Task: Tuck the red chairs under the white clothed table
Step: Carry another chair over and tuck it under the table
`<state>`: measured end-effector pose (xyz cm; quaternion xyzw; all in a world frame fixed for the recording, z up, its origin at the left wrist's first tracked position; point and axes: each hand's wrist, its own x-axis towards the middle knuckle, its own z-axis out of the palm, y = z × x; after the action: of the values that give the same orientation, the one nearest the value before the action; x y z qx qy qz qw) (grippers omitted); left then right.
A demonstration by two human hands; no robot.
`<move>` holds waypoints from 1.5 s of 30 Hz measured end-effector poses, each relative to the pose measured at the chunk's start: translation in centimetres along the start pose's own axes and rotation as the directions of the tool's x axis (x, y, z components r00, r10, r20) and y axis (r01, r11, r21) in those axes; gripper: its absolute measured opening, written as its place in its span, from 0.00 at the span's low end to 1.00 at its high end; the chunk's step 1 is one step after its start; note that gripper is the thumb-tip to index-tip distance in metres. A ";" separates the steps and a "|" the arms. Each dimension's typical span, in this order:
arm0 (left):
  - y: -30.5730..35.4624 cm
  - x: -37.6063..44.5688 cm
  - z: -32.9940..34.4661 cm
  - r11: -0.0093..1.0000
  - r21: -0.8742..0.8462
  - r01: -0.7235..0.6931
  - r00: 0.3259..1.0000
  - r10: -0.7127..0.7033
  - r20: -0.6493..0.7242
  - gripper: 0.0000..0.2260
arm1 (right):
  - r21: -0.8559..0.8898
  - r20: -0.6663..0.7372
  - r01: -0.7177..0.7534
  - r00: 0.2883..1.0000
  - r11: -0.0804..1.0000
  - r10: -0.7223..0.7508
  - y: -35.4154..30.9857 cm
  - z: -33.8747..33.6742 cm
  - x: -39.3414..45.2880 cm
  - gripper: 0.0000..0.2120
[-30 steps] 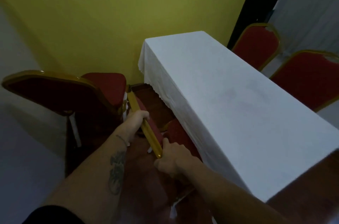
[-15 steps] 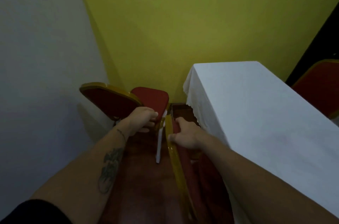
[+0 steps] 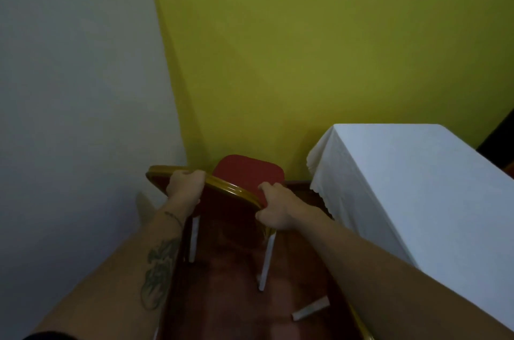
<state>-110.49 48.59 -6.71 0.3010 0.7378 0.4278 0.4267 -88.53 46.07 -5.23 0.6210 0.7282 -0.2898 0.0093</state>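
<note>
A: Where is the red chair at this moment?

B: It stands in the corner, its seat toward the yellow wall and its gold-framed backrest nearest the person. It is left of the white-clothed bench, beside it and not under it.

A: And the hands?

B: The left hand is closed over the left end of the backrest's top rail, fingers curled across the gold edge. The right hand is clenched around the right corner of the same rail, thumb toward the seat side.

A: Anything else nearby?

B: The chair's white legs reach down to the reddish-brown floor. At the lower right, another gold frame edge and a white leg show past the right forearm, close by the bench. A grey wall fills the left side.
</note>
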 end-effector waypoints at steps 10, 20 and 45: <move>0.6 8.3 2.6 0.949 -0.216 0.228 0.943 -0.271 -0.194 0.37 | -0.124 0.094 -0.036 0.994 0.992 0.048 -5.0 2.5 10.3 0.38; -0.3 8.9 2.8 0.976 -0.131 0.171 0.953 -0.198 -0.229 0.35 | -0.267 0.001 0.056 0.998 0.962 -0.057 -4.3 3.0 10.3 0.20; -1.1 18.6 2.0 0.981 0.189 -0.046 0.939 -0.022 0.343 0.44 | -0.168 0.076 -0.049 0.995 0.985 0.062 -8.0 4.8 7.3 0.30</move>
<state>-117.31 63.92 -15.14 0.4155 0.6883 0.2976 0.5148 -99.17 50.04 -8.66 0.6258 0.7313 -0.2528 0.0985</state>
